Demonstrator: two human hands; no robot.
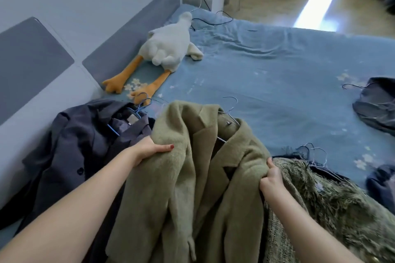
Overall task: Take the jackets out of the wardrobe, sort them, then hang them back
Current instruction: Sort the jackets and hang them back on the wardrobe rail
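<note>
The left hand's fingers [164, 148] curl over the left shoulder of the olive wool coat [192, 177], thumb on top and the rest tucked under the fabric, so the left hand [147, 149] grips that edge; the right hand [272, 179] pinches the coat's right shoulder edge, its fingers bunched into the cloth with the thumb pointing up. Between the two grips the coat lies front-up on the bed [277, 74], its long axis running from the collar at the far end down toward the person at the near edge, so both hands hold it across its width and sit about equally close to it. Its wire hanger [229, 111] sticks out past the collar on the far side, hook pointing away, beyond both sets of fingers; the right hand looks slightly nearer to it. To the left, partly under the coat's edge, lies a dark grey jacket [74, 145] on a blue hanger [136, 111]. To the right, touching the coat just beside the right hand, lies a shaggy olive-brown jacket [333, 198]. Farther right, well apart, sits a dark blue garment [376, 104] on the bed. A plush goose [168, 47] rests far left against the padded headboard [42, 53]. Any lift or shift of the coat would likely go sideways toward one pile or the other.
</note>
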